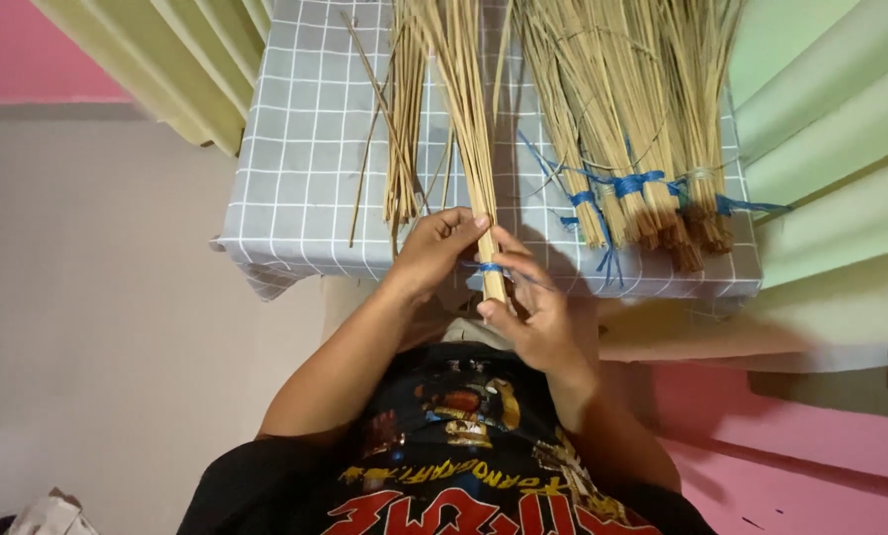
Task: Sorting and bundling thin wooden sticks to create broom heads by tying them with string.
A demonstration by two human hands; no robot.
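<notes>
Head view: left hand point(434, 248) clenched round the stick bundle point(469, 129) at the worktop point(295, 149) edge; right hand point(528, 312) pinched its butt by the blue tie point(485, 267). Light, stiff, brittle-looking sticks, best gripped near the tie.

Dry matt straw sticks point(473, 149), blue plastic twine point(485, 267), checked cloth point(305, 149)

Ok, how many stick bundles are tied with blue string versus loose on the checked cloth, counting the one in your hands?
Held bundle, blue string round it, gripped by left hand and right hand: 1
Tied bundles on the checked cloth: about 3, edges overlap
Loose bundle: 1
Total: about 5
</notes>
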